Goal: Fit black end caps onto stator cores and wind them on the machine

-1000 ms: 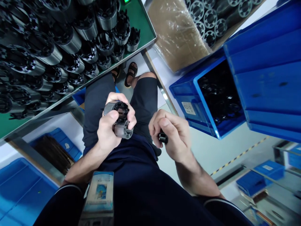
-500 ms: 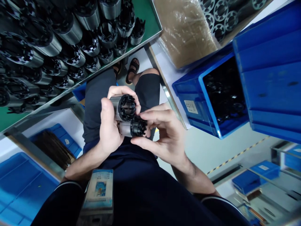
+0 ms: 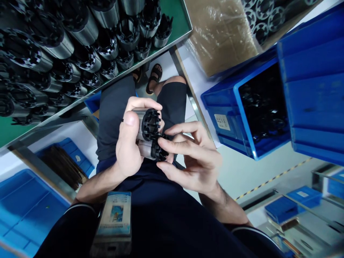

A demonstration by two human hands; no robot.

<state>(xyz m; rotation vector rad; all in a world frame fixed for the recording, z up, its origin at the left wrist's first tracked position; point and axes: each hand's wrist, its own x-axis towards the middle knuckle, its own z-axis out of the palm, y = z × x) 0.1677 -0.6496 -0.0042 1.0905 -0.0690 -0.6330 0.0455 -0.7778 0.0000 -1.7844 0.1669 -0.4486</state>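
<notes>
My left hand (image 3: 130,143) is closed around two motor stators, one above the other, over my lap. The upper stator (image 3: 149,123) has a silvery metal body and a black slotted plastic end facing right. Just below it, touching, lies the lower stator (image 3: 146,148), its black toothed end also to the right. My right hand (image 3: 190,154) has its fingers curled around that lower black end, index fingertip on top and thumb at its lower edge. The fingers partly hide this end, so its fit on the metal body cannot be made out.
Many similar stators (image 3: 61,44) stand on a green-topped bench (image 3: 178,18) at upper left. To the right, a blue bin (image 3: 243,118) holds black plastic parts. Plastic-wrapped cardboard (image 3: 220,36) lies beside metal cores (image 3: 266,10). More blue bins (image 3: 29,211) are at lower left.
Both hands and the stators have shifted slightly right in view. My right index finger has moved onto the lower stator's black end, and the upper stator has turned a little.
</notes>
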